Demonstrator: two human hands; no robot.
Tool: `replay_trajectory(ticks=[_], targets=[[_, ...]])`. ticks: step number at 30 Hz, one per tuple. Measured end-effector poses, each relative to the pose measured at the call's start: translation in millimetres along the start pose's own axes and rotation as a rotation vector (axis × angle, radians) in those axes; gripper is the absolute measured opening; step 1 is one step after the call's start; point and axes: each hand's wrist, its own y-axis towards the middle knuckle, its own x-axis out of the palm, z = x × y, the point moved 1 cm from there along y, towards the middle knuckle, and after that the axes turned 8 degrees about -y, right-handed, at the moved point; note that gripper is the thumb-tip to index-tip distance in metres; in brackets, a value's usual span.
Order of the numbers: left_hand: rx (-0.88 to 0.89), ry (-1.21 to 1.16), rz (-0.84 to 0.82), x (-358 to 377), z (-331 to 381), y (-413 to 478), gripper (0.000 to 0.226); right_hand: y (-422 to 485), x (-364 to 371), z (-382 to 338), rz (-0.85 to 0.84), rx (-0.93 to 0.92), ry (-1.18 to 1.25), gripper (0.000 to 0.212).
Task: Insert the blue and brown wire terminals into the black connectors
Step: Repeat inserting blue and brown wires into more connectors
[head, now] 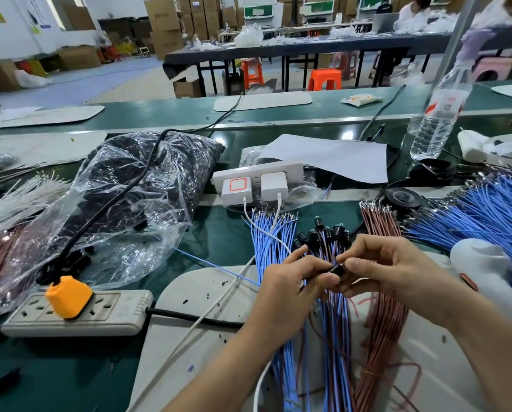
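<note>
A green table (189,242) in a workshop stacked with cartons carries a white mat (189,292). Over the mat, one black connector (338,269) lies crosswise, its long axis roughly left to right. Blue and brown wires trail from it toward the person.

Two hands meet on it. The left hand (290,281) pinches its left end with thumb and curled fingers, and the right hand (388,269) pinches the right end. Both forearms rise from the lower edge.

Just behind is a cluster of wired connectors (323,233), too crowded to count. One blue wire bundle (268,236) lies to its left and one brown wire bundle (379,226) to its right. Farther left, one orange plug (69,295) sits in a grey power strip (115,313).
</note>
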Motion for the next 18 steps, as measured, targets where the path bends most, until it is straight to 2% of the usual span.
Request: replay_trajectory(ticks=[4, 18], targets=[[0.009, -0.011, -0.022, -0.1, -1.5, -0.5, 0.016, -1.3, 1.5, 0.0, -0.017, 0.010, 0.019, 0.003], [0.018, -0.006, -0.077, -0.1, 5.9, -4.2, 0.015, -5.6, 4.3, 3.8, -0.060, -0.010, 0.125, 0.006]])
